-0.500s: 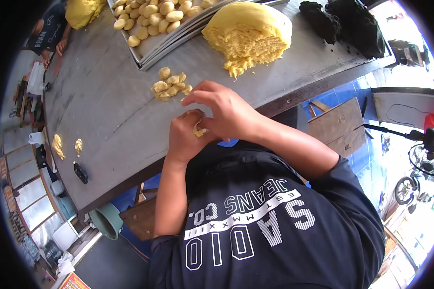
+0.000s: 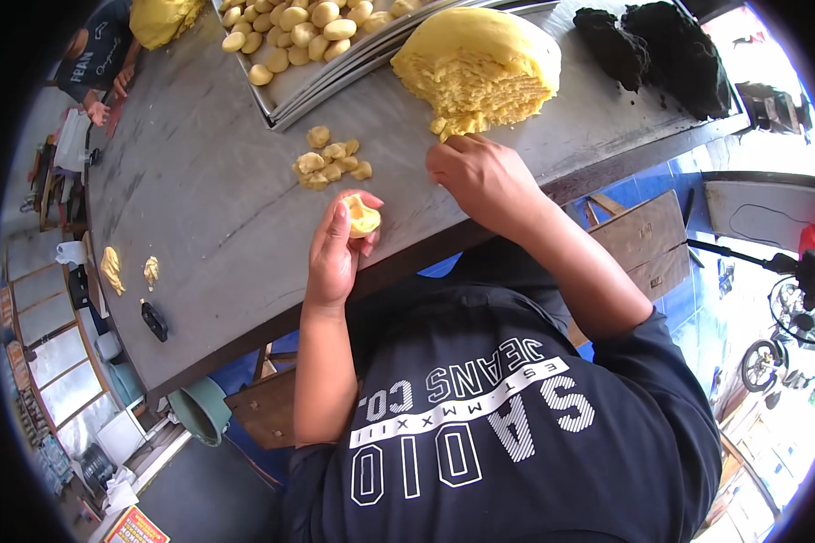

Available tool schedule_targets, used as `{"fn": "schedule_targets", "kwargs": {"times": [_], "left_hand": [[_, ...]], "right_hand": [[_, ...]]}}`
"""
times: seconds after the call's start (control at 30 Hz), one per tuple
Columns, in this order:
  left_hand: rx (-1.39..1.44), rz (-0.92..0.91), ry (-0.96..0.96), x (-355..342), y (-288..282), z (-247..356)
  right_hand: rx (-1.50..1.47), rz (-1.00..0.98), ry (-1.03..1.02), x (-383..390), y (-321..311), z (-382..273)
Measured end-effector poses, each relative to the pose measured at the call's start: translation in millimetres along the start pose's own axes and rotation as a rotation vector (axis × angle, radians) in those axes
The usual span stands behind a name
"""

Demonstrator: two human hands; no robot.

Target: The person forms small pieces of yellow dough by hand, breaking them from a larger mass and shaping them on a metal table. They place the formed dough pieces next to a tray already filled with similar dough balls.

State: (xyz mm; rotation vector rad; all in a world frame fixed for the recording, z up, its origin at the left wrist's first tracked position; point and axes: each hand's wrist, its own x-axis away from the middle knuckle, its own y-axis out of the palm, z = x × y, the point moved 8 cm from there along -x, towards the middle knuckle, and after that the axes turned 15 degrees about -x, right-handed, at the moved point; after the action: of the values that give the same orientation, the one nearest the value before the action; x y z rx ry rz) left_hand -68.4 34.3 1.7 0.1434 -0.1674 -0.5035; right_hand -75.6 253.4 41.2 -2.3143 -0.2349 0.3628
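My left hand [image 2: 328, 258] cups a small hollow dough shell [image 2: 363, 218] between thumb and fingers, its opening facing up and its inside yellow. To the right, my right hand [image 2: 480, 172] is closed in a pinch at the crumbly lower edge of a large yellow dough mass [image 2: 480, 54]. Its fingertips are hidden under the hand. That mass has a smooth top and a rough, torn front. Just beyond my left hand lies a cluster of small pale dough pieces [image 2: 330, 165] on the metal-topped table [image 2: 235, 208].
Stacked metal trays [image 2: 276, 116] hold many round pale balls [image 2: 303, 34]. Black dough-like lumps [image 2: 670, 59] lie at the far right. Yellow scraps [image 2: 111, 270] and a small black object [image 2: 154, 321] sit at left. Another person's hand [image 2: 98, 110] rests near a yellow lump [image 2: 165, 20].
My hands have come apart. The right one has moved right and away from me to the yellow dough mass, while the left keeps the dough shell, now turned with its hollow showing.
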Motion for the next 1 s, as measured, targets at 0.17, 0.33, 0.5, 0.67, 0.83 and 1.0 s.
{"fn": "schedule_targets", "kwargs": {"times": [0.17, 0.33, 0.5, 0.67, 0.83, 1.0], "left_hand": [[-0.121, -0.002, 0.041, 1.2, -7.1, -6.5], [-0.141, 0.044, 0.119, -0.2, -4.9, -1.0], [-0.253, 0.076, 0.043, -2.9, -0.7, -6.1], [-0.305, 0.101, 0.131, 0.0, 4.6, -3.8], [-0.393, 0.128, 0.011, -4.0, 6.2, -13.1], [-0.928, 0.222, 0.447, -6.2, 21.4, 28.0]], "right_hand": [[-0.017, 0.155, -0.163, -5.0, -24.5, -4.3], [0.059, 0.284, -0.091, 4.7, -45.4, 10.5], [0.107, 0.123, -0.078, 3.9, -22.0, 11.2], [0.028, 0.119, -0.096, 10.1, -19.3, 4.8], [-0.21, 0.06, -0.079, 13.9, -9.6, -2.2], [-0.455, -0.03, -0.132, 8.3, -4.8, -45.1]]}}
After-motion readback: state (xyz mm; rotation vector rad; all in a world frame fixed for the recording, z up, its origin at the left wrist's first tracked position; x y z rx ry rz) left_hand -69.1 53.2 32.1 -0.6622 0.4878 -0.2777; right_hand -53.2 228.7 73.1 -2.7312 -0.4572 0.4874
